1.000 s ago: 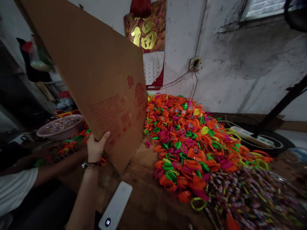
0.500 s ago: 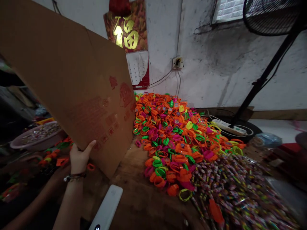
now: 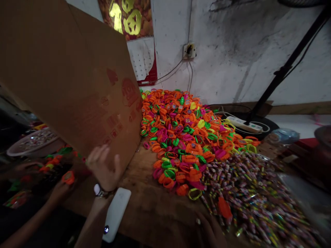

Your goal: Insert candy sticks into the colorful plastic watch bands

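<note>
My left hand point(image 3: 104, 168), with a bracelet at the wrist, is raised in front of the large cardboard sheet point(image 3: 100, 93), its fingers apart and nothing held. Just below it a white phone-like device point(image 3: 117, 213) lies on the wooden table point(image 3: 147, 206). My right hand point(image 3: 210, 230) is dark and partly cut off at the bottom edge, near the wrapped candy sticks point(image 3: 253, 196); its fingers are blurred. Beyond it spreads a heap of orange, green, pink and yellow toy watches point(image 3: 181, 137). An orange piece point(image 3: 224, 207) rests on the sticks.
At the left, another person's hand point(image 3: 60, 189) holds an orange toy watch point(image 3: 68, 177), near a pink basin point(image 3: 36, 141) of small items. A power strip point(image 3: 243, 124) and fan stand point(image 3: 279, 74) are at the back right. A socket point(image 3: 189, 50) is on the wall.
My left hand has let go of the cardboard's lower edge and opened, shifting right. My right hand shows more at the bottom. The view has tilted down; the other person's hand now shows an orange watch.
</note>
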`<state>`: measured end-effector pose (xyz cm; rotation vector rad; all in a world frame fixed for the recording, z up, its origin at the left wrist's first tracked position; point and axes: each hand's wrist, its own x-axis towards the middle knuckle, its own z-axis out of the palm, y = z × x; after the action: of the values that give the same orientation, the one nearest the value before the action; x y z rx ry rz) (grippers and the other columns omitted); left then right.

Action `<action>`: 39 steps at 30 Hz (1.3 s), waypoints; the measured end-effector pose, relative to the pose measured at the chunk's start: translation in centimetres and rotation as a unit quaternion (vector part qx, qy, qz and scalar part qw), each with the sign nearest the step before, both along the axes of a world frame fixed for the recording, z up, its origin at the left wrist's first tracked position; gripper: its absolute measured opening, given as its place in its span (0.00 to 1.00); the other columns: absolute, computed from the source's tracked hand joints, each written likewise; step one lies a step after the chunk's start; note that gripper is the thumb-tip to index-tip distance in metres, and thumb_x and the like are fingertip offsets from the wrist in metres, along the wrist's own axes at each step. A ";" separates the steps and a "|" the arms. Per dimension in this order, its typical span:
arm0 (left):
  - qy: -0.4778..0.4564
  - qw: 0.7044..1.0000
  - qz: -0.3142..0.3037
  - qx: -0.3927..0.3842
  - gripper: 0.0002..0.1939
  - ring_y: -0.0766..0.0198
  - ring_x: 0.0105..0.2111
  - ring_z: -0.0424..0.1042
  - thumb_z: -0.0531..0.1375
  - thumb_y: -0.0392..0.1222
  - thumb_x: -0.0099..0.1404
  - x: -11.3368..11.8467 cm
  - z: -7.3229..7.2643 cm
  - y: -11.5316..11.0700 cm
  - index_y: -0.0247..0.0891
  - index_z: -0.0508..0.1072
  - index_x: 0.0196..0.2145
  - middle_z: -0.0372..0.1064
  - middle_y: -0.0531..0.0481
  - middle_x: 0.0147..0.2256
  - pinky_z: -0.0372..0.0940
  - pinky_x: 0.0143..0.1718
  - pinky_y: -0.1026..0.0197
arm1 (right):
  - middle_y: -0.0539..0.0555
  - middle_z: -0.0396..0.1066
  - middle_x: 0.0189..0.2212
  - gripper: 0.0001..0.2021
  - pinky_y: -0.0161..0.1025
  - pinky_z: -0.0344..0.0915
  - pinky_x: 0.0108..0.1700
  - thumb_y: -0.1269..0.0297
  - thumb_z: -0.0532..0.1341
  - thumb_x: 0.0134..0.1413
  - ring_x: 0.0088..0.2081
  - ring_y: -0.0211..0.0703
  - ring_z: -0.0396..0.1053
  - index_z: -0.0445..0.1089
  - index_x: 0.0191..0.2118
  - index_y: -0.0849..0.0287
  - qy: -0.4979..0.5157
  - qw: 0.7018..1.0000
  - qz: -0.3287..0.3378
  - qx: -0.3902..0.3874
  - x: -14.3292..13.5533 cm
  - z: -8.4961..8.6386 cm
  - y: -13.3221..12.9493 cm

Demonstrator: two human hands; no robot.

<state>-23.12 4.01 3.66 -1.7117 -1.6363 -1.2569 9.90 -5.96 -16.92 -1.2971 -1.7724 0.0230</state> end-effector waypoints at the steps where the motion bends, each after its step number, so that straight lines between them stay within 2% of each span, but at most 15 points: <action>1: 0.036 0.998 -0.022 -0.047 0.20 0.53 0.55 0.60 0.54 0.45 0.66 1.8 -0.8 0.5 0.38 0.61 0.54 0.63 0.41 0.52 0.54 0.57 0.46 | 0.60 0.72 0.38 0.15 0.41 0.71 0.36 0.58 0.48 0.63 0.38 0.48 0.73 0.68 0.48 0.55 -0.008 1.000 0.000 0.008 0.2 0.3 0.1; 2: 0.075 0.989 -0.055 -0.118 0.19 0.55 0.53 0.62 0.52 0.46 0.67 3.7 -1.9 1.0 0.39 0.63 0.54 0.65 0.42 0.50 0.56 0.56 0.48 | 0.60 0.72 0.38 0.15 0.40 0.72 0.36 0.58 0.48 0.64 0.37 0.47 0.73 0.68 0.48 0.56 -0.017 1.000 -0.003 0.012 0.3 0.6 0.1; 4: 0.122 0.942 -0.114 -0.290 0.24 0.54 0.53 0.62 0.51 0.52 0.67 7.4 -5.3 1.7 0.41 0.62 0.57 0.64 0.42 0.53 0.58 0.54 0.49 | 0.61 0.71 0.38 0.15 0.40 0.72 0.35 0.60 0.48 0.64 0.38 0.47 0.73 0.68 0.48 0.57 -0.026 1.000 -0.014 0.010 0.4 1.4 0.2; 7: 0.110 0.886 -0.108 -0.437 0.32 0.44 0.60 0.53 0.55 0.58 0.62 12.2 -11.6 1.6 0.41 0.60 0.59 0.52 0.38 0.61 0.57 0.55 0.42 | 0.61 0.71 0.38 0.15 0.40 0.72 0.34 0.61 0.48 0.63 0.37 0.47 0.72 0.67 0.49 0.58 -0.019 1.000 -0.014 -0.007 0.2 2.6 0.0; 10: 0.084 0.895 -0.097 -0.426 0.26 0.43 0.64 0.42 0.54 0.50 0.65 15.1 -16.2 1.1 0.39 0.62 0.58 0.46 0.38 0.63 0.51 0.59 0.39 | 0.61 0.70 0.36 0.16 0.39 0.72 0.33 0.61 0.49 0.63 0.35 0.46 0.72 0.66 0.51 0.58 -0.008 1.000 -0.009 -0.027 -0.4 3.7 -0.3; 12: 0.072 0.908 -0.119 -0.395 0.22 0.45 0.65 0.39 0.53 0.47 0.67 15.9 -17.4 0.9 0.39 0.63 0.57 0.45 0.40 0.64 0.49 0.60 0.39 | 0.60 0.69 0.35 0.16 0.39 0.72 0.33 0.62 0.48 0.64 0.34 0.45 0.71 0.65 0.52 0.58 -0.001 0.999 -0.011 -0.036 -0.6 4.1 -0.4; 15: 0.050 0.913 -0.193 -0.355 0.23 0.49 0.65 0.41 0.51 0.47 0.67 15.7 -16.8 1.0 0.41 0.59 0.59 0.43 0.41 0.64 0.51 0.61 0.42 | 0.59 0.69 0.36 0.15 0.38 0.72 0.34 0.67 0.49 0.62 0.35 0.44 0.71 0.66 0.52 0.58 0.009 0.999 -0.011 -0.051 -0.2 4.2 -0.3; 18: 0.002 0.925 -0.238 -0.296 0.25 0.54 0.64 0.47 0.50 0.47 0.68 14.6 -15.8 1.2 0.42 0.53 0.61 0.48 0.41 0.63 0.53 0.61 0.46 | 0.60 0.69 0.39 0.19 0.39 0.71 0.39 0.73 0.50 0.58 0.39 0.45 0.71 0.65 0.53 0.58 -0.006 0.998 0.002 -0.060 1.0 3.5 0.3; 22: -0.039 0.933 -0.216 -0.286 0.22 0.54 0.58 0.59 0.54 0.47 0.66 13.6 -15.4 0.8 0.40 0.60 0.57 0.59 0.41 0.56 0.57 0.58 0.46 | 0.60 0.70 0.41 0.22 0.39 0.71 0.41 0.77 0.51 0.52 0.41 0.45 0.70 0.66 0.53 0.58 -0.028 0.998 0.012 -0.055 2.1 2.1 1.0; 26: -0.040 0.946 -0.160 -0.279 0.17 0.51 0.54 0.62 0.57 0.47 0.64 13.8 -14.9 -0.9 0.41 0.69 0.49 0.61 0.41 0.54 0.60 0.55 0.44 | 0.61 0.70 0.40 0.22 0.42 0.70 0.40 0.77 0.50 0.53 0.40 0.46 0.69 0.67 0.52 0.59 0.000 0.999 0.020 -0.038 1.4 1.5 1.1; 28: -0.084 0.946 -0.158 -0.269 0.15 0.54 0.51 0.65 0.57 0.47 0.64 14.5 -14.0 -1.9 0.42 0.70 0.47 0.64 0.43 0.51 0.62 0.53 0.47 | 0.61 0.69 0.41 0.22 0.42 0.69 0.41 0.76 0.50 0.54 0.42 0.45 0.69 0.67 0.53 0.59 0.050 0.996 0.043 -0.063 0.6 2.5 1.0; 30: -0.161 0.931 -0.179 -0.273 0.15 0.57 0.48 0.68 0.58 0.47 0.64 15.5 -12.8 -2.7 0.41 0.70 0.46 0.68 0.45 0.47 0.63 0.52 0.51 | 0.60 0.68 0.40 0.19 0.40 0.68 0.43 0.73 0.50 0.58 0.42 0.44 0.69 0.66 0.54 0.59 0.124 0.984 0.072 -0.104 0.1 4.3 1.1; 32: -0.234 0.899 -0.214 -0.302 0.16 0.59 0.48 0.69 0.59 0.49 0.62 16.6 -11.3 -3.3 0.41 0.70 0.46 0.69 0.46 0.46 0.64 0.52 0.53 | 0.58 0.68 0.39 0.17 0.39 0.67 0.43 0.68 0.51 0.61 0.41 0.43 0.68 0.68 0.52 0.58 0.209 0.961 0.103 -0.151 -0.1 6.7 1.5; 35: -0.292 0.837 -0.281 -0.369 0.21 0.59 0.51 0.66 0.58 0.49 0.62 17.8 -9.5 -3.8 0.42 0.65 0.52 0.66 0.46 0.51 0.62 0.54 0.55 | 0.55 0.69 0.36 0.14 0.38 0.67 0.42 0.60 0.53 0.61 0.39 0.41 0.68 0.71 0.47 0.56 0.314 0.912 0.147 -0.220 0.4 10.3 2.6; 39: -0.323 0.777 -0.346 -0.414 0.27 0.60 0.54 0.65 0.57 0.47 0.64 18.2 -8.7 -3.8 0.43 0.56 0.58 0.63 0.44 0.54 0.60 0.56 0.55 | 0.53 0.70 0.33 0.15 0.35 0.66 0.35 0.54 0.59 0.55 0.31 0.38 0.67 0.71 0.43 0.59 0.425 0.839 0.163 -0.298 1.6 13.3 3.5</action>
<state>-4.93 0.19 -5.09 -2.8400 -2.2744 -1.7360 11.53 -2.49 -3.63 -1.0875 -1.1750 1.2419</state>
